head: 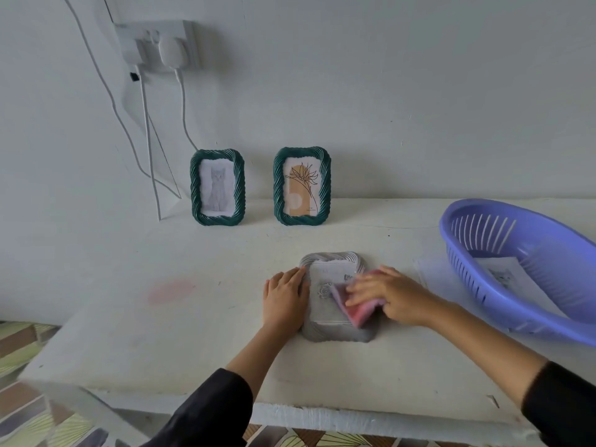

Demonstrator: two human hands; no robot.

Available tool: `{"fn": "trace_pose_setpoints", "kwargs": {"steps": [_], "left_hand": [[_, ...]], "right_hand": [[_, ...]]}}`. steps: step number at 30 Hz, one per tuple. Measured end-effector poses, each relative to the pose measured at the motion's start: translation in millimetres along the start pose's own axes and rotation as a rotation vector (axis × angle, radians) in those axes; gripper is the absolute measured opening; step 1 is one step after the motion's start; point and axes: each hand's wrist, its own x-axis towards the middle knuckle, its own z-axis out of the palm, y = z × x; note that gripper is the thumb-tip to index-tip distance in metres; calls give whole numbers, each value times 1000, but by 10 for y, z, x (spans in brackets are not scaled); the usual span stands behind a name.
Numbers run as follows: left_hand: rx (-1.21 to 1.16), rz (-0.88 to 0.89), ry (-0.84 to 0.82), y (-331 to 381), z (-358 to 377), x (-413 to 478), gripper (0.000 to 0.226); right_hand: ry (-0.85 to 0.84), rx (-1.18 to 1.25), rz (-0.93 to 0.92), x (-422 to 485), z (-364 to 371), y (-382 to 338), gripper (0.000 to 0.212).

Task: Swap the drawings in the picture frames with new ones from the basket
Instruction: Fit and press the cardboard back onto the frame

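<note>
No readable brand or label. There is tiny print at the bottom of the flower drawing, too small to read.

Grey twisted-rope picture frame [335, 330] lies face down on the white painted table [161, 333], near the front edge. Left hand [285, 298] rests flat on its left edge, fingers straight. Right hand [387, 295], blurred, presses a pink-and-lilac cloth [359, 309] onto the frame's back, fingers stretched over it.

Green rope frame with cat drawing [217, 188] and green rope frame with flower drawing [302, 186] stand upright at the wall. Purple slotted plastic basket [516, 304] sits at right, with a paper drawing [503, 275] inside.

There is a faint pink stain [171, 290] on the table. The white wall has a socket with plugs [161, 46] and hanging white cables [146, 140]. Patterned floor tiles [22, 343] below.
</note>
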Motion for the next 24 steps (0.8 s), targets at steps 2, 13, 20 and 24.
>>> {"fn": "trace_pose_setpoints", "kwargs": {"steps": [2, 13, 20, 24], "left_hand": [[1, -2, -6, -8, -6, 9, 45], [-10, -6, 2, -7, -2, -5, 44], [-82, -92, -71, 56, -92, 88, 41], [-215, -188, -45, 436, -254, 0, 56]], "right_hand": [[64, -46, 119, 219, -108, 29, 57], [88, 102, -85, 50, 234, -258, 61], [347, 560, 296, -43, -123, -51, 56], [672, 1318, 597, 46, -366, -181, 18]]}}
